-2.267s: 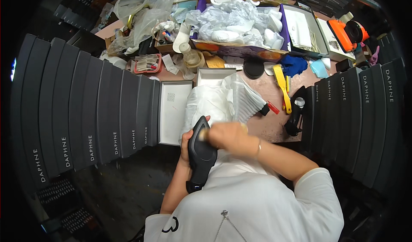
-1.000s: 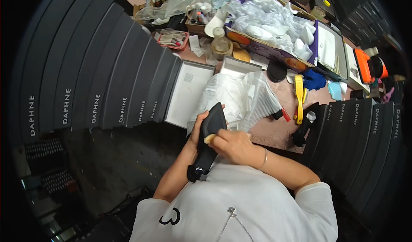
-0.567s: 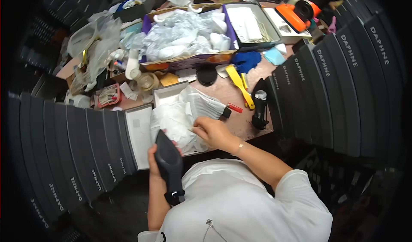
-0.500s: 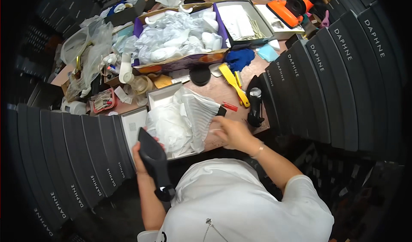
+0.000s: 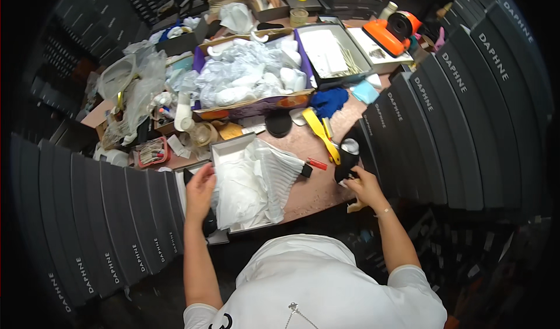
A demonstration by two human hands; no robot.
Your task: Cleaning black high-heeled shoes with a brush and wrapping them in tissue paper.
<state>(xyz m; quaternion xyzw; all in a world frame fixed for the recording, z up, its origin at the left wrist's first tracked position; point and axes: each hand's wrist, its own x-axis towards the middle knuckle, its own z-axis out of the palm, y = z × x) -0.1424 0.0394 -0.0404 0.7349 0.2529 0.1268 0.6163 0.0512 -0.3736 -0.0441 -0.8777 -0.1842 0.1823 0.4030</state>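
Right hand grips a black shoe beside bare pink tabletop reaching the front edge; left hand, grip unclear, covers another dark shoe.

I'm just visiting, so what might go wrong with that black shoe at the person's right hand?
1. The right hand is at the black shoe, close to the near edge of the table; a loose grip might let it drop.
2. The stack of dark boxes stands just beyond the shoe, so a sideways bump might scuff the shoe or shift a box.
3. The yellow brush lies close by and might get knocked.
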